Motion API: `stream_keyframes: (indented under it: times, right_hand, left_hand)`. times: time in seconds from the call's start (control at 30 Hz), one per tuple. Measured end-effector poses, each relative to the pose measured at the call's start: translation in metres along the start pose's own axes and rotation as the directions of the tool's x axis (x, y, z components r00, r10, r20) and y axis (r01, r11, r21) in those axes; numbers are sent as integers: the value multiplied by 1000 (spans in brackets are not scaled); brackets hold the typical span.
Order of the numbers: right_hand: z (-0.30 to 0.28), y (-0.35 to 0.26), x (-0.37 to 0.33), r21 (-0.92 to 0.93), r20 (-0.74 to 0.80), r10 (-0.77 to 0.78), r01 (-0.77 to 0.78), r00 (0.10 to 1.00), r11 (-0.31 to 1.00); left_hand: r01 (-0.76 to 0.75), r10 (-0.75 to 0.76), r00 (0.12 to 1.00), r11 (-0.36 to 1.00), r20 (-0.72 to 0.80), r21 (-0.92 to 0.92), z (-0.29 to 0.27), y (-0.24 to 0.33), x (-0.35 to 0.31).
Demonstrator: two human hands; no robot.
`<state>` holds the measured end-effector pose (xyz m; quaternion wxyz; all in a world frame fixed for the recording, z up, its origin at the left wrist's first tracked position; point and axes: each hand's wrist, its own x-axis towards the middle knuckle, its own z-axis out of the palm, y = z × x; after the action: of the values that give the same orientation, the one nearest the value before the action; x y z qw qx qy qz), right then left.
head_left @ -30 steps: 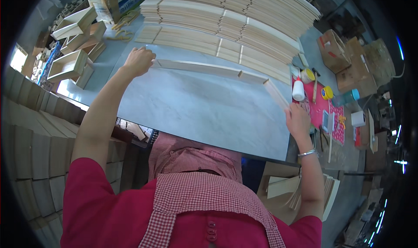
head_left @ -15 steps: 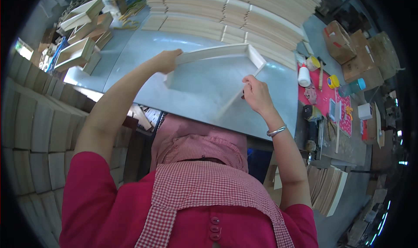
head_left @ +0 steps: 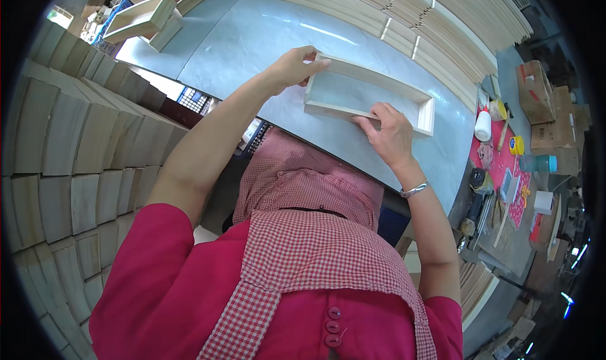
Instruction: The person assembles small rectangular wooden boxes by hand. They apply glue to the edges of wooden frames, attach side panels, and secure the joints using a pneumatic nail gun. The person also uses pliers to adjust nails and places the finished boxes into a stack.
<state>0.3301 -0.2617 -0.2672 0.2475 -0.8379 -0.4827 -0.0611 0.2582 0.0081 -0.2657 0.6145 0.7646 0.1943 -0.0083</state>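
Your frame (head_left: 379, 80): four sides up, left hand (head_left: 295, 68) pinching left end, right hand (head_left: 392, 136) gripping near side. More slats (head_left: 454, 41) flat by desk's (head_left: 252, 31) far edge.

The frame (head_left: 425, 114) is pale cream — the apron (head_left: 328, 252) red-and-white checked.

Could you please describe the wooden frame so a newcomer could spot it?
Start at the pale grey table. Near its front edge, the left hand and right hand hold the wooden frame; unlike the stacked slats beyond, it encloses tabletop on four sides.
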Motion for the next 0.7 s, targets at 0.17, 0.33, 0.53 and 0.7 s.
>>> stream_keyframes:
  times: [0.17, 0.33, 0.53, 0.7]
  right_hand:
    - [6, 0, 2, -35, -69, -13, 11, 998, 999]
    - [5, -3, 2, -58, -65, 4, -8, 998, 998]
    - [7, -4, 3, -57, -72, -1, -3, 997, 998]
    - [5, -6, 7, -64, -25, 12, -14, 1000, 998]
  left_hand:
    - [-48, 58, 998, 963, 31, -265, 7, -17, -10]
    - [-175, 208, 972, 951, 112, -253, -6, -25, -31]
    - [-413, 387, 892, 907, 234, 76, -9, -35, -28]
    - [-412, 374, 904, 893, 209, 183, -7, -32, -24]
